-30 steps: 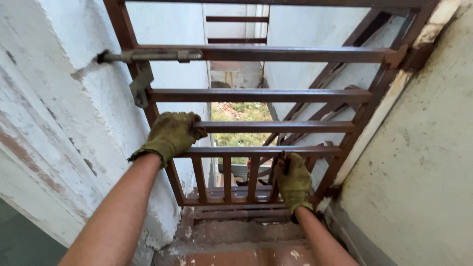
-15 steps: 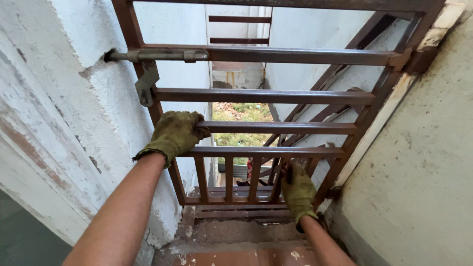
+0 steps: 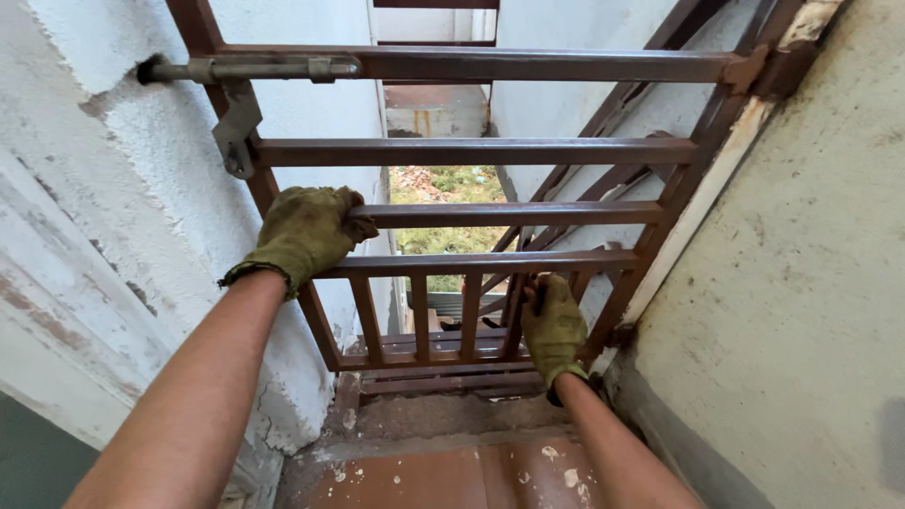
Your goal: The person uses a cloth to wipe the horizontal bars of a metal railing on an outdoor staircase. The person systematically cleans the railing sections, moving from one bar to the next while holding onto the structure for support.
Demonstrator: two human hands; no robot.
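A brown-painted metal gate (image 3: 490, 151) with horizontal bars fills the narrow opening ahead. My left hand (image 3: 302, 233), in an olive work glove, is closed around the left end of a middle horizontal bar (image 3: 509, 214) beside the gate's left upright. My right hand (image 3: 553, 325), also gloved, grips a short vertical bar in the gate's lower section, near the right side. A grey sliding bolt (image 3: 255, 69) on the top bar reaches into a hole in the left wall.
A rough white plaster wall (image 3: 104, 236) stands close on the left, a pale wall (image 3: 801, 311) on the right. A worn red-brown floor (image 3: 452, 476) with a concrete sill lies below the gate. Beyond the bars are white walls and green ground.
The view has shifted slightly downward and closer. My right hand slid a little lower on the gate's bottom section; my left hand keeps its grip on the same bar.
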